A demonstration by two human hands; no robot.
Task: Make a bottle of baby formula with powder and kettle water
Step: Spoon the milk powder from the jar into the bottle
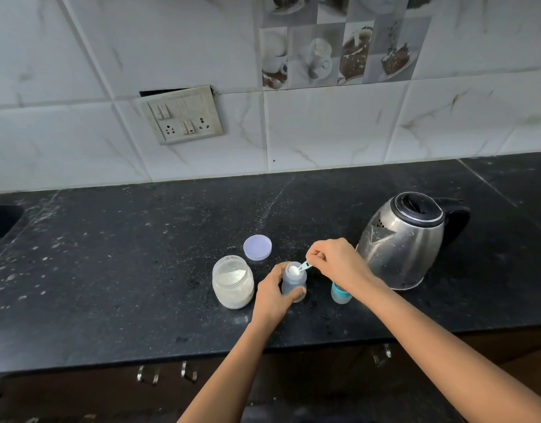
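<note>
Left hand (270, 296) grips the bottle (293, 282) upright on the black counter (141, 270), lower centre of frame; right hand (333, 259) pinches the scoop (300, 267), powder heaped over the bottle mouth, open jar (232, 282) just left, kettle (406, 239) right

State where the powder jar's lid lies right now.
In the head view the lid lies flat on the black counter, just behind the open powder jar and left of the kettle.

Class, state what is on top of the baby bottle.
A scoop of white powder, pinched by the right hand. The scoop covers what is inside the bottle.
</note>
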